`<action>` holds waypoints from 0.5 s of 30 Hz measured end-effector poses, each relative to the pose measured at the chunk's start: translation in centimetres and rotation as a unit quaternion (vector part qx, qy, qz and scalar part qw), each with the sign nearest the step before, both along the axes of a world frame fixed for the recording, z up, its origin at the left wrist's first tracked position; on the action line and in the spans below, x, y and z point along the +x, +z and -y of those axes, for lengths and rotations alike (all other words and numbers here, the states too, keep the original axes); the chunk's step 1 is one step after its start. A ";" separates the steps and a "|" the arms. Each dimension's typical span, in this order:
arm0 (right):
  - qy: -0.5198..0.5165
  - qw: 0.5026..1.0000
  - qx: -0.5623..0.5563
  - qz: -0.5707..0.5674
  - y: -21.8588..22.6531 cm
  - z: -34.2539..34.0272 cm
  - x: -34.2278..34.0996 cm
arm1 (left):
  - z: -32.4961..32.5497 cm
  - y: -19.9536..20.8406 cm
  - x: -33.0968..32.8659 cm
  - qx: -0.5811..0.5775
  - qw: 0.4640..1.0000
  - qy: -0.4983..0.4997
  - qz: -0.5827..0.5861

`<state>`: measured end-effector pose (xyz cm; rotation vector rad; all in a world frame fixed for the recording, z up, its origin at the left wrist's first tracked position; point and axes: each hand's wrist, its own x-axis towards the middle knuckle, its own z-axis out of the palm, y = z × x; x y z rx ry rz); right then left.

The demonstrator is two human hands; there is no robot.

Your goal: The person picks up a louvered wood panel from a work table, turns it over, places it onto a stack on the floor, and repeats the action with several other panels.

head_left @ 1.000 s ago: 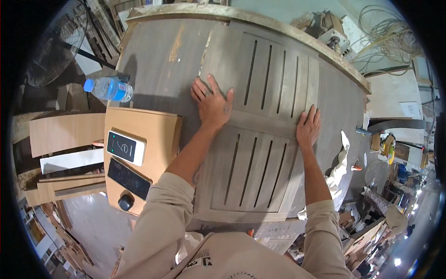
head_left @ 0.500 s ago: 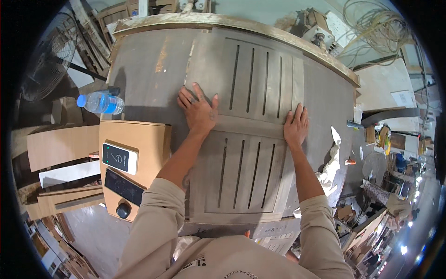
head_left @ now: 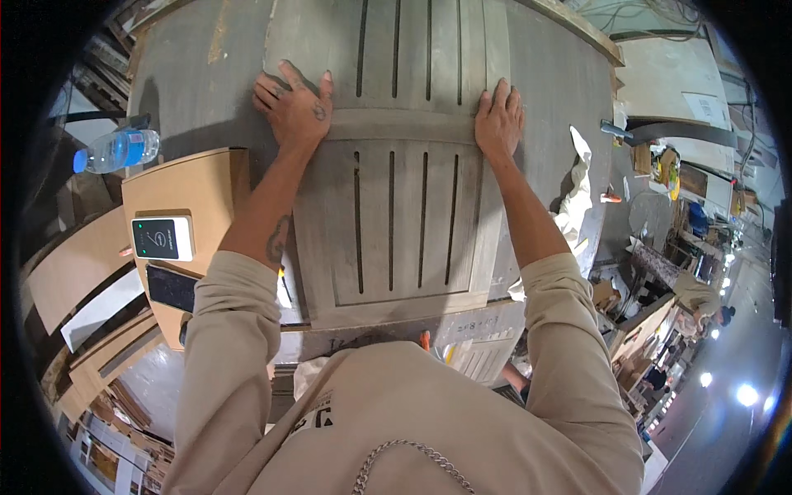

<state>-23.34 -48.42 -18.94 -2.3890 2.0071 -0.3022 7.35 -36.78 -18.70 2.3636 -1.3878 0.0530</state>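
A grey-brown wooden door panel (head_left: 404, 125) lies flat on the workbench, with long dark slots above and below its middle crossrail. My left hand (head_left: 295, 106) rests on the panel's left side near the crossrail, fingers spread. Across from it, my right hand (head_left: 499, 120) lies over the right edge, its fingers stretched out and pointing away from me. Both hands are in contact with the wood, with neither wrapped round anything.
At the left are a cardboard box (head_left: 186, 177) bearing a white device (head_left: 162, 238) and a dark phone (head_left: 171, 288), and a water bottle (head_left: 118, 151) on its side. Crumpled white paper (head_left: 577, 186) lies at the right. A person (head_left: 700, 293) is far off right.
The whole view has tipped toward me, so panel and bench sit higher in the picture. Both hands keep the same places on the panel.
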 end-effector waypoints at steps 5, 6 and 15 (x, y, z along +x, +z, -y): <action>0.019 0.999 -0.008 0.031 0.1 0.1 0.6 | -0.3 -1.6 0.7 -0.019 0.998 -0.005 0.060; 0.019 0.999 -0.007 0.032 0.1 -0.2 0.5 | -0.4 -1.6 0.7 -0.025 0.998 -0.009 0.063; 0.004 0.998 -0.016 0.058 0.4 0.0 0.7 | -4.8 1.0 1.2 0.058 0.996 -0.021 -0.065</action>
